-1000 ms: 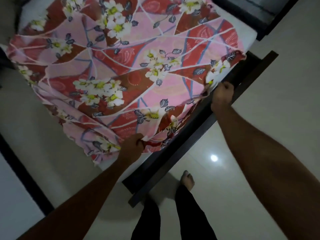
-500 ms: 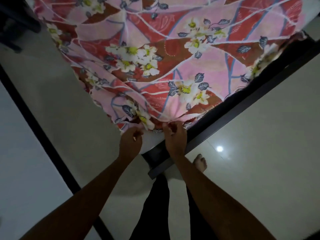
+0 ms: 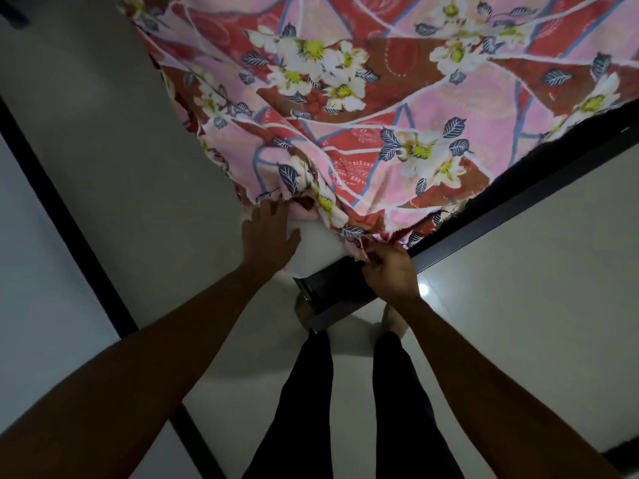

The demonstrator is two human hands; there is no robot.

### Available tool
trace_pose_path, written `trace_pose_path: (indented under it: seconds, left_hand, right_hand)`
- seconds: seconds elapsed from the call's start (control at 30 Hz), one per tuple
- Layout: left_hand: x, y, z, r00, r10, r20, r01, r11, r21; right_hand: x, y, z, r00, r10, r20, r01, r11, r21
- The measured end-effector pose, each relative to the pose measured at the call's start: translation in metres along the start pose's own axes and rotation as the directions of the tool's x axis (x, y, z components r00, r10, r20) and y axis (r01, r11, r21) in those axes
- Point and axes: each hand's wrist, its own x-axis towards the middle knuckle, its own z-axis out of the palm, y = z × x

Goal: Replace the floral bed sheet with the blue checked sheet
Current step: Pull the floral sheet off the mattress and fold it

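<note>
The floral bed sheet point(image 3: 397, 108), pink and red with white flowers, covers the mattress and fills the upper part of the head view. Its near corner is lifted off, baring the white mattress corner point(image 3: 318, 247). My left hand point(image 3: 268, 238) lies flat with fingers spread against the mattress corner, its fingertips touching the bunched sheet edge. My right hand point(image 3: 389, 266) pinches the sheet's hem just right of that corner, above the dark bed frame point(image 3: 518, 205). No blue checked sheet is in view.
The dark bed frame corner point(image 3: 328, 299) juts out just in front of my legs point(image 3: 349, 402) and bare feet. Pale glossy floor tiles point(image 3: 518, 305) lie to the right. A grey wall with a black strip point(image 3: 65, 216) runs along the left.
The view has moved closer to the bed corner. My left hand has let go of the sheet and opened flat on the mattress. My right hand has shifted right along the hem, still pinching it.
</note>
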Motion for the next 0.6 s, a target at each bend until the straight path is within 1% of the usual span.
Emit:
trace_pose_path:
  seconds: [0.1, 0.17, 0.23, 0.3, 0.33, 0.37, 0.43, 0.5, 0.53, 0.57, 0.6]
  left_hand:
    - [0.006, -0.011, -0.002, 1.000, -0.007, -0.012, 0.008, 0.999, 0.041]
    - [0.000, -0.023, -0.003, 0.999, 0.051, -0.018, -0.049, 0.996, 0.075]
    - [-0.024, -0.034, 0.000, 0.991, 0.124, -0.055, -0.121, 0.991, 0.060]
    - [-0.059, -0.046, 0.008, 0.984, 0.171, -0.049, -0.169, 0.984, 0.051]
    - [-0.080, -0.051, 0.015, 0.985, 0.174, -0.012, -0.173, 0.983, 0.060]
    - [-0.101, -0.055, 0.024, 0.987, 0.156, 0.043, -0.160, 0.984, 0.081]
    - [-0.139, -0.061, 0.040, 0.980, 0.049, 0.193, -0.076, 0.988, 0.133]
    - [-0.167, -0.060, 0.050, 0.935, -0.074, 0.348, 0.022, 0.989, 0.149]
    - [-0.174, -0.058, 0.052, 0.912, -0.098, 0.398, 0.048, 0.990, 0.133]
    - [-0.177, -0.053, 0.052, 0.907, -0.107, 0.408, 0.067, 0.992, 0.109]
    - [-0.175, -0.046, 0.048, 0.915, -0.123, 0.383, 0.099, 0.992, 0.082]
  right_hand:
    - [-0.002, -0.013, -0.007, 0.990, -0.088, 0.113, 0.101, 0.989, -0.111]
    - [-0.001, -0.011, -0.009, 0.972, -0.102, 0.211, 0.141, 0.973, -0.180]
    - [0.000, -0.004, -0.011, 0.947, -0.116, 0.300, 0.191, 0.953, -0.235]
    - [-0.004, 0.004, -0.014, 0.904, -0.100, 0.416, 0.260, 0.901, -0.348]
    - [-0.007, 0.011, -0.016, 0.881, -0.092, 0.464, 0.297, 0.872, -0.390]
    - [-0.010, 0.015, -0.019, 0.863, -0.066, 0.500, 0.304, 0.860, -0.411]
    - [-0.015, 0.021, -0.025, 0.831, -0.012, 0.555, 0.289, 0.863, -0.415]
    - [-0.019, 0.023, -0.029, 0.795, -0.026, 0.605, 0.325, 0.861, -0.390]
    - [-0.021, 0.022, -0.030, 0.795, -0.067, 0.603, 0.355, 0.858, -0.372]
    - [-0.023, 0.017, -0.031, 0.821, -0.133, 0.555, 0.380, 0.853, -0.358]
    - [-0.023, 0.013, -0.030, 0.853, -0.239, 0.465, 0.421, 0.841, -0.341]
